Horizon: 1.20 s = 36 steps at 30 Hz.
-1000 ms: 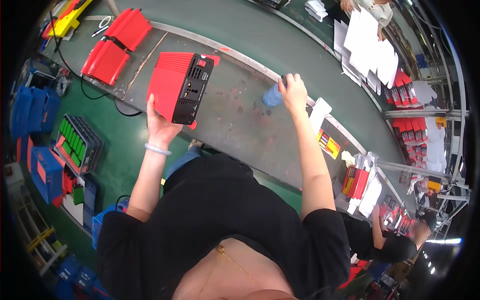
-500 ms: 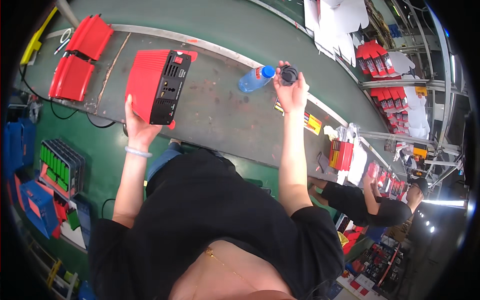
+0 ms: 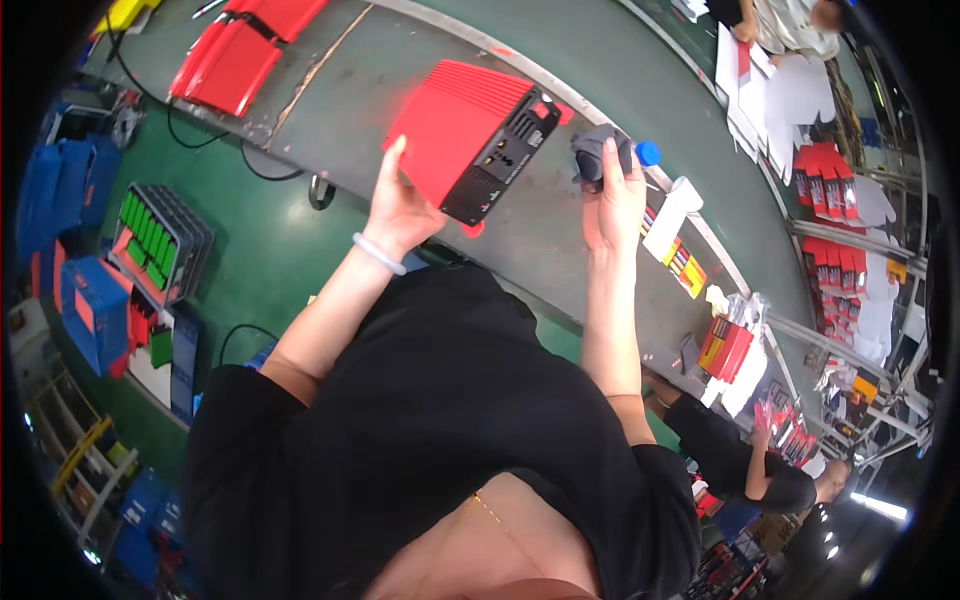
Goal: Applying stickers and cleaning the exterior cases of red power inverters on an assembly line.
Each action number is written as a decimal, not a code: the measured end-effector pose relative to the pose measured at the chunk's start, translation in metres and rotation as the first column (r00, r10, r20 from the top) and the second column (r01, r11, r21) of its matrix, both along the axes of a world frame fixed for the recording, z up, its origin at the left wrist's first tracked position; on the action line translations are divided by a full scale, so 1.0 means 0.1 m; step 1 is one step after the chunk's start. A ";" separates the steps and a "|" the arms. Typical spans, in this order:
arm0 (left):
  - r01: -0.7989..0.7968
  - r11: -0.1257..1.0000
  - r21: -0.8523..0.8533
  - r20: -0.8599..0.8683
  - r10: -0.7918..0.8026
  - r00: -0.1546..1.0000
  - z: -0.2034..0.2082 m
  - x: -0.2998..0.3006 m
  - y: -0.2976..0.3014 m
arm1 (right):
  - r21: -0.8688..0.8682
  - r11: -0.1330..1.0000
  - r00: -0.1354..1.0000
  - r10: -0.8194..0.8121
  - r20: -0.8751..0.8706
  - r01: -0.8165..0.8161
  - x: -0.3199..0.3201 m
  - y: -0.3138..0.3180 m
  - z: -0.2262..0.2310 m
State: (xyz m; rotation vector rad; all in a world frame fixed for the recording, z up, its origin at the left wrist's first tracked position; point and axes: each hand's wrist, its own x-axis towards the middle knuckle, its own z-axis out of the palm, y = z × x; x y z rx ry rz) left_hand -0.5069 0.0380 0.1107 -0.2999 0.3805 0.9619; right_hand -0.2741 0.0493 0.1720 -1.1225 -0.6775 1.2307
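A red power inverter (image 3: pixel 455 135) with a black end panel of sockets and a switch is gripped in my left hand (image 3: pixel 402 210), fingers and thumb at its near left side. It is tilted over the grey workbench (image 3: pixel 385 190); its underside is hidden. A bunched dark grey cloth (image 3: pixel 592 150) sits in my right hand (image 3: pixel 618 205), the fingers closed on it, just right of the black panel. Behind that hand shows the blue cap of a bottle (image 3: pixel 648 153); the bottle's body is mostly hidden.
Red housing shells (image 3: pixel 225 65) lie at the bench's far left. Right of my right hand are a white strip (image 3: pixel 672 215) and a yellow-red card (image 3: pixel 685 268). A crate of green parts (image 3: pixel 150 240) stands lower left. A co-worker (image 3: pixel 745 450) is at the right.
My view has swung, so the bench sits farther right and more slanted. The inverter is tilted more, and my right hand with the cloth is closer to it, now in front of the bottle.
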 end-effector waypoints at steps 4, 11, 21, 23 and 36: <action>-0.015 0.999 -0.038 -0.014 0.015 1.000 -0.04 0.00 -0.06 | 0.197 0.978 0.892 -0.033 0.450 -0.063 -0.35 0.03 0.21; -0.031 0.993 -0.112 0.022 0.034 0.999 -0.05 -0.07 -0.13 | 0.389 0.867 0.567 -0.158 0.808 -0.313 -0.75 0.07 0.27; -0.130 0.987 -0.091 -0.106 0.120 0.987 -0.08 -0.14 -0.09 | 0.286 0.824 0.400 -0.079 0.913 -0.489 -0.73 0.08 0.19; -0.120 0.988 -0.101 -0.123 0.108 0.987 -0.09 -0.13 -0.05 | 0.280 0.844 0.416 -0.075 0.906 -0.458 -0.72 0.14 0.12; -0.149 0.984 -0.101 -0.021 0.148 0.989 -0.16 -0.23 0.04 | 0.411 0.852 0.589 -0.158 0.792 -0.324 -0.75 -0.20 0.22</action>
